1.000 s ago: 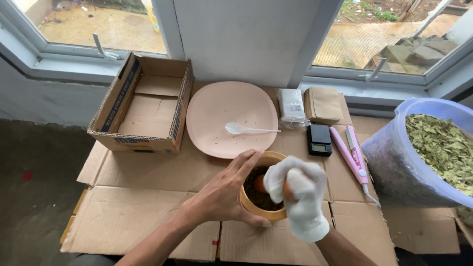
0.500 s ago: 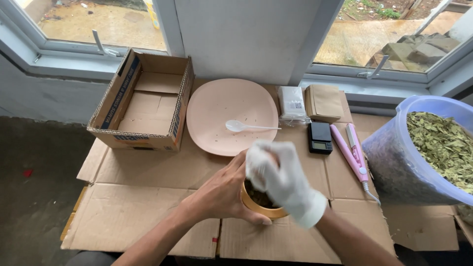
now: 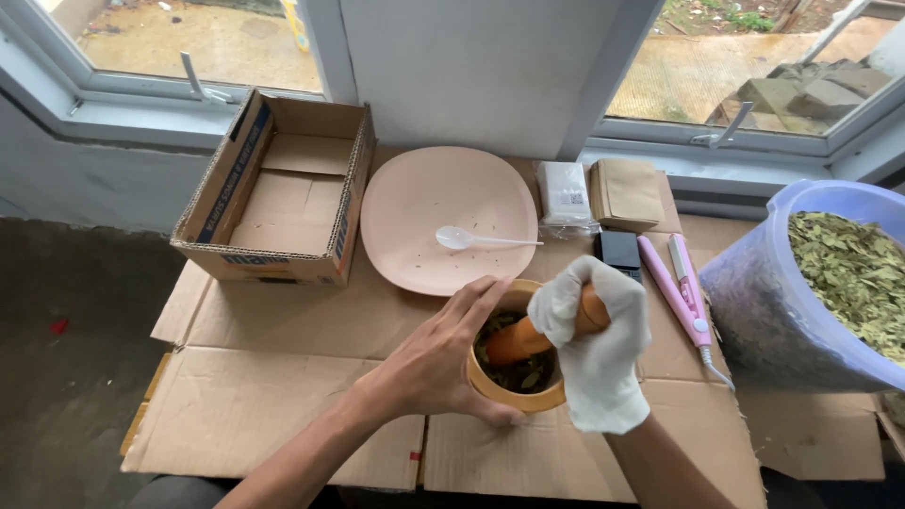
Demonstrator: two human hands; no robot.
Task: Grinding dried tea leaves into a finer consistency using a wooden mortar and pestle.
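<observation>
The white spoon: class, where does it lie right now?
In the head view the spoon lies on the pink plate, right of the cardboard box and just beyond the mortar.

Place: makeshift home workspace on the floor by windows
Surface: flattened cardboard sheets (image 3: 283,405) over dark floor (image 3: 66,377)
Signs: wooden mortar (image 3: 514,391), tub of dried leaves (image 3: 830,283), pink plate (image 3: 424,198), open cardboard box (image 3: 283,188)

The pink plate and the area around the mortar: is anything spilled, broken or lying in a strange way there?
Only small things. A few leaf crumbs lie scattered on the plate around the white spoon. The pestle leans tilted in the mortar, held by the gloved right hand. Nothing looks broken.
</observation>
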